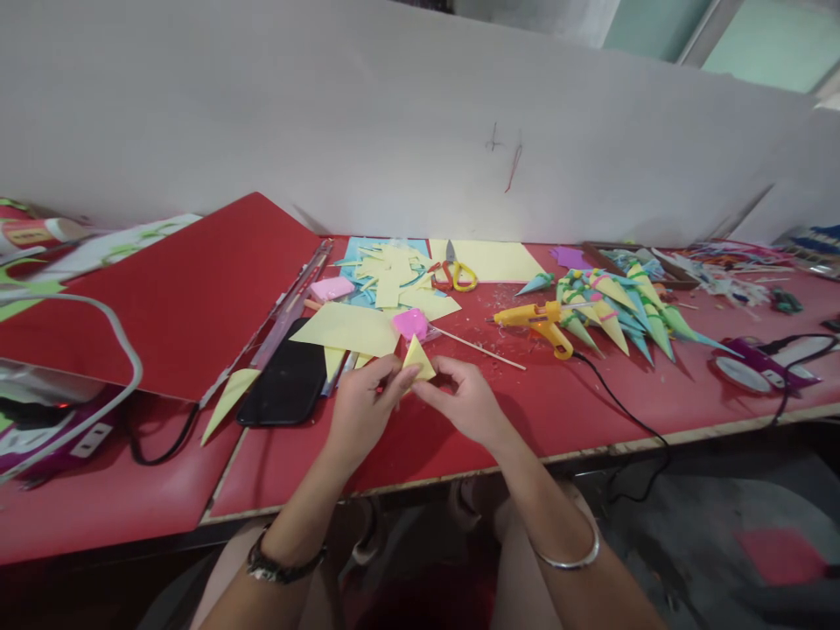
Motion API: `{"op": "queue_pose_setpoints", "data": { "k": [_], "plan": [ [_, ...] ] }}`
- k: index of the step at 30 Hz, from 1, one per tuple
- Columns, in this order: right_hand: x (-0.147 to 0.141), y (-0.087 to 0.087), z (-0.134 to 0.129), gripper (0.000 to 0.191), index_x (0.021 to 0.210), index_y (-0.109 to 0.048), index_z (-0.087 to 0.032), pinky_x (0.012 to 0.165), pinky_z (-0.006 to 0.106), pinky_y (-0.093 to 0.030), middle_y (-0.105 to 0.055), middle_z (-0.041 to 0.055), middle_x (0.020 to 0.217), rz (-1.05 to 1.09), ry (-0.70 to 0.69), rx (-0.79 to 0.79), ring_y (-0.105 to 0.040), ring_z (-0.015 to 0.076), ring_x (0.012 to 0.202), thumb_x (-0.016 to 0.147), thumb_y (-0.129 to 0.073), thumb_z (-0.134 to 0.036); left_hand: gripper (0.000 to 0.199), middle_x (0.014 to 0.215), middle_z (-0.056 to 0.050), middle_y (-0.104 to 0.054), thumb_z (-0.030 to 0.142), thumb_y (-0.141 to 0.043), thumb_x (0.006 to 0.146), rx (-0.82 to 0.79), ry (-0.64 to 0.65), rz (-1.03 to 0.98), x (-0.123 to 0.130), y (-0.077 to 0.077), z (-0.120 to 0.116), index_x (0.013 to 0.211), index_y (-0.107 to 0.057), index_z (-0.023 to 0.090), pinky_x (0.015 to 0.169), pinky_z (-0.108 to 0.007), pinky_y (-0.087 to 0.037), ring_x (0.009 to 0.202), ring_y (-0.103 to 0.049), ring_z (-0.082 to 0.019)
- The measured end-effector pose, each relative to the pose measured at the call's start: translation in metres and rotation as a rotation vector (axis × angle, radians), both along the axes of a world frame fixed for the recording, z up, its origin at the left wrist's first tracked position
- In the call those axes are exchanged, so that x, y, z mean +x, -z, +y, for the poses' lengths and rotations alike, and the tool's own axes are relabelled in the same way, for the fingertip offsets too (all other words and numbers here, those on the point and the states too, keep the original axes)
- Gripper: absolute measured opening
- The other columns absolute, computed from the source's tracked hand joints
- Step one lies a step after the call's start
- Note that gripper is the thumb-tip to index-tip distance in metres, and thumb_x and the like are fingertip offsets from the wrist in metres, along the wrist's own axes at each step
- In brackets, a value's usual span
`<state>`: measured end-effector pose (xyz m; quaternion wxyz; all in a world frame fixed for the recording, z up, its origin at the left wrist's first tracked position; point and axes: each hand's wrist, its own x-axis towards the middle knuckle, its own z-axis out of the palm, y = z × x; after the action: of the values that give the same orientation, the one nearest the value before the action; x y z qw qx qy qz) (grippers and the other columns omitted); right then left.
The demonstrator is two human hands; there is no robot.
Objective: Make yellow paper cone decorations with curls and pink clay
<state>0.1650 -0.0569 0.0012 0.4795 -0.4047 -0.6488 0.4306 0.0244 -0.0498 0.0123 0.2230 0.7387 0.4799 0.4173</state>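
A small yellow paper cone (pixel 418 360) is held up between my two hands, its point facing away from me. My left hand (pixel 367 398) pinches its left side with thumb and fingers. On the other side, my right hand (pixel 465 398) grips the cone's right edge. Just beyond the cone lies a bright pink lump (pixel 410 324). A flat piece of yellow paper (pixel 345 329) rests left of it, partly over a black phone (pixel 285 376). A thin wooden stick (pixel 482 346) lies to the right of the pink lump.
A yellow glue gun (pixel 535 322) lies right, its cord running off the table edge. Behind it are finished-looking paper cones (pixel 610 306). Scissors (pixel 454 271) and paper scraps (pixel 387 271) sit at the back. A red board (pixel 190 289) and another yellow cone (pixel 229 398) lie left.
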Motion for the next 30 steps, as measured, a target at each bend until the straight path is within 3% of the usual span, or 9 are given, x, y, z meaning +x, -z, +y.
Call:
{"op": "queue_pose_setpoints", "data": {
  "k": [4,9,12,20,23,26,30],
  "plan": [
    [0.003,-0.003,-0.001,0.014,0.084,-0.059,-0.018,0.067,0.026,-0.045,-0.063,0.0019,0.079,0.044,-0.086,-0.003,-0.057,0.0150,0.074,0.076,-0.053,-0.027,0.033,0.040,0.006,-0.038,0.029,-0.045,0.079,0.004,0.073,0.030,-0.002,-0.001,0.002,0.049,-0.037,0.018,0.044,-0.018,-0.028,0.040,-0.035,-0.007],
    [0.010,-0.006,0.002,0.012,0.082,-0.058,-0.017,0.066,0.024,-0.044,-0.059,0.0006,0.075,0.077,-0.020,-0.004,-0.055,0.0131,0.071,0.071,-0.060,-0.023,0.029,0.044,0.007,-0.038,0.026,-0.043,0.079,-0.016,0.177,0.169,-0.002,0.003,0.003,0.053,-0.036,0.017,0.043,-0.016,-0.025,0.043,-0.034,-0.006],
    [0.011,-0.006,0.003,0.005,0.072,-0.058,-0.017,0.065,0.024,-0.044,-0.058,-0.0004,0.069,0.073,-0.011,0.000,-0.054,0.0125,0.067,0.071,-0.060,-0.022,0.027,0.047,0.007,-0.037,0.026,-0.042,0.079,-0.023,0.176,0.196,-0.001,0.005,0.003,0.055,-0.037,0.017,0.044,-0.015,-0.025,0.046,-0.033,-0.006],
    [0.010,-0.007,0.002,0.015,0.066,-0.056,-0.017,0.066,0.023,-0.041,-0.056,-0.0007,0.065,-0.014,0.052,0.073,-0.053,0.0124,0.066,0.078,-0.051,-0.023,0.026,0.047,0.007,-0.038,0.027,-0.046,0.078,-0.024,0.210,0.209,0.000,0.006,0.005,0.055,-0.039,0.017,0.043,-0.015,-0.026,0.045,-0.035,-0.006],
    [0.008,-0.006,0.002,0.016,0.069,-0.056,-0.017,0.066,0.022,-0.041,-0.056,-0.0004,0.068,0.044,0.077,0.078,-0.052,0.0125,0.068,0.080,-0.048,-0.025,0.032,0.042,0.007,-0.043,0.030,-0.043,0.081,-0.140,0.247,0.180,0.000,0.006,0.004,0.053,-0.039,0.017,0.042,-0.015,-0.030,0.039,-0.039,-0.006],
    [0.010,-0.003,0.004,0.015,0.070,-0.055,-0.018,0.062,0.020,-0.039,-0.053,-0.0021,0.067,0.177,0.162,0.064,-0.049,0.0109,0.065,0.080,-0.048,-0.027,0.034,0.038,0.007,-0.046,0.033,-0.041,0.084,-0.284,0.324,0.167,-0.002,0.007,0.002,0.054,-0.041,0.017,0.039,-0.015,-0.032,0.032,-0.042,-0.006],
    [0.017,-0.001,0.009,0.016,0.068,-0.055,-0.019,0.057,0.020,-0.036,-0.051,-0.0034,0.065,0.353,0.361,0.029,-0.045,0.0100,0.061,0.079,-0.050,-0.031,0.033,0.039,0.006,-0.048,0.031,-0.038,0.086,-0.214,0.386,0.175,-0.006,0.003,0.002,0.058,-0.048,0.016,0.045,-0.015,-0.036,0.036,-0.046,-0.006]
  ]
}}
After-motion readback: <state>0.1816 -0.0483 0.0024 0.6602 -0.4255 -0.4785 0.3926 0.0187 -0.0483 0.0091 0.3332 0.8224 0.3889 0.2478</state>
